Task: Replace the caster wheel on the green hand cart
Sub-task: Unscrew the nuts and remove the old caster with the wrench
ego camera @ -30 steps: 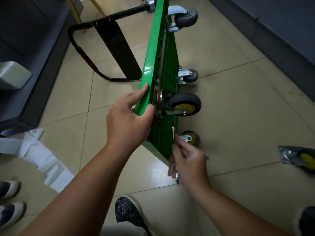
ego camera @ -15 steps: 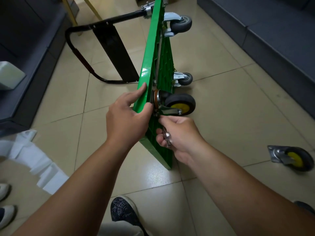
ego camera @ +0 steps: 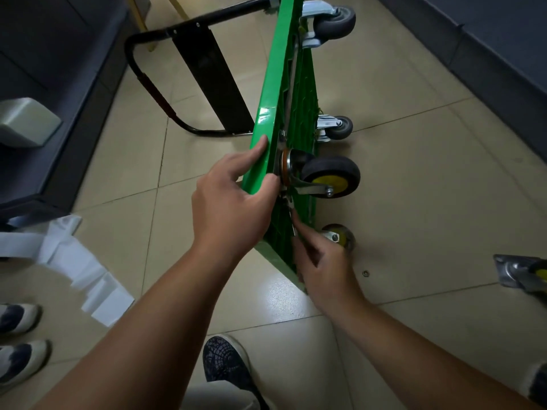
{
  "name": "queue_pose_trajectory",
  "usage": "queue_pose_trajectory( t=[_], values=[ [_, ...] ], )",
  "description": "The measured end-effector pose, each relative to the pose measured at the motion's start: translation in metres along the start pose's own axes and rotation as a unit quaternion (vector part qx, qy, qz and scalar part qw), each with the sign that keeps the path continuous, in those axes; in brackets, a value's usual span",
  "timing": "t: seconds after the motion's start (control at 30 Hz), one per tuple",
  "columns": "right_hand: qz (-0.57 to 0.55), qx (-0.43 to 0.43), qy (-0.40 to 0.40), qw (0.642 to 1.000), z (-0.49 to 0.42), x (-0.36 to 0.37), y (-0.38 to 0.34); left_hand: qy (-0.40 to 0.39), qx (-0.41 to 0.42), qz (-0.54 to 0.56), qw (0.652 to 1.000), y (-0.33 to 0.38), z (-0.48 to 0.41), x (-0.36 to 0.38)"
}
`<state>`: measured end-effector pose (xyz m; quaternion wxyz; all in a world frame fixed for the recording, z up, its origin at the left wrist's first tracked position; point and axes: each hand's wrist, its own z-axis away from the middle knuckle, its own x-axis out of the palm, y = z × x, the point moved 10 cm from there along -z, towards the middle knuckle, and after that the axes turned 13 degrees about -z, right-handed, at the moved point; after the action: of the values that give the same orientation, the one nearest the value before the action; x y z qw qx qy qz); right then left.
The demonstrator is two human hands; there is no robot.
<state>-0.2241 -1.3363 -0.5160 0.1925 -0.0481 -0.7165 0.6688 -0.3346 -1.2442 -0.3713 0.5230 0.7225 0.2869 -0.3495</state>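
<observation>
– While the cart stands tipped on its long edge, where does the caster wheel (ego camera: 331,177) sit?
– Fixed by its plate to the underside of the green hand cart (ego camera: 272,93), at the near end by the upper edge. Its black tyre and yellow hub stick out sideways, well off the floor.
– How would it handle?
– Stiff and fairly heavy for its size, I'd judge: steel fork, hard tyre. It swivels, so hold it by the fork or plate, because the tyre would roll under the fingers.
– And the hands?
– The left hand (ego camera: 233,208) clamps the deck's edge, thumb on the wheel side, fingers across the flat top face. The right hand (ego camera: 322,267) curls its fingers round a slim wrench (ego camera: 291,216) that reaches up towards the plate's lower corner. Whether it sits on a nut I cannot tell.
– Anything loose?
– A small metal ring (ego camera: 366,273) lies on the tiles near the right hand. Another caster (ego camera: 521,272) lies well apart at the right edge.
</observation>
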Motion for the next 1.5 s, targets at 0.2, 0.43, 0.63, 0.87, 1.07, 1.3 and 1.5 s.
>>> queue_pose_trajectory(
  t=[0.2,0.43,0.63,0.87,1.07,1.3,1.5],
  values=[
    [0.23,-0.193,-0.017,0.954,-0.014,-0.014,-0.006,-0.004,0.009,0.003,1.0,0.0,0.0,0.0],
    [-0.103,0.078,0.166,0.978,0.013,-0.046,0.025,0.009,-0.003,0.012,1.0,0.002,0.0,-0.002],
    [-0.226,0.299,0.176,0.91,0.007,-0.008,-0.001,0.008,-0.003,0.003,1.0,0.003,0.002,-0.003],
    [-0.262,0.299,0.126,0.909,-0.002,0.011,-0.025,0.009,-0.01,0.0,1.0,0.003,0.002,-0.005],
    [-0.262,0.235,0.099,0.931,-0.007,0.023,-0.038,0.012,-0.014,0.002,1.0,0.003,0.001,-0.006],
    [-0.132,0.109,0.054,0.984,-0.001,0.016,-0.03,0.003,-0.012,0.004,1.0,0.003,0.001,-0.005],
    [-0.036,-0.006,0.02,0.999,0.001,0.001,0.016,0.006,-0.012,0.019,1.0,0.001,0.001,-0.002]
  ],
)
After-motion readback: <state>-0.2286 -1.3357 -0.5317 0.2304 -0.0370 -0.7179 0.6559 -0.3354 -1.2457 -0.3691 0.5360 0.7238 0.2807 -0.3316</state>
